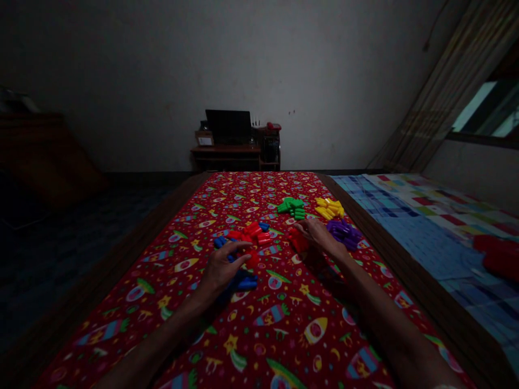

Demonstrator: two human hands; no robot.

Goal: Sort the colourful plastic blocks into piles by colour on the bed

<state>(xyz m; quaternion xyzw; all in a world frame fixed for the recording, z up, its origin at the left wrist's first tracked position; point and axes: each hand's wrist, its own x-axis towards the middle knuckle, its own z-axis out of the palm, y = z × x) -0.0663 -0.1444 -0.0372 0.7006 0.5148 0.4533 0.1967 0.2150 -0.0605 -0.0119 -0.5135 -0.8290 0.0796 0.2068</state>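
My left hand (221, 268) is over a mixed heap, its thumb and fingers apart. Red plastic pieces (252, 232), short and tube-like, lie just beyond it, and one more red piece (253, 259) shows at the thumb tip. Blue pieces (245, 282) lie partly hidden under this hand. On the right, my right hand (318, 233) bends its fingers down at a small red pile (299, 241). Those fingertips are close together; what is between them is too dark to make out. Beside that hand sits a purple pile (344, 234).
Green pieces (292, 207) and yellow pieces (330, 208) form separate piles farther back. All rest on a red patterned cloth (259, 335) with a dark border. A desk with a monitor (229, 127) stands at the wall. Blue checked bedding (385, 216) lies to the right.
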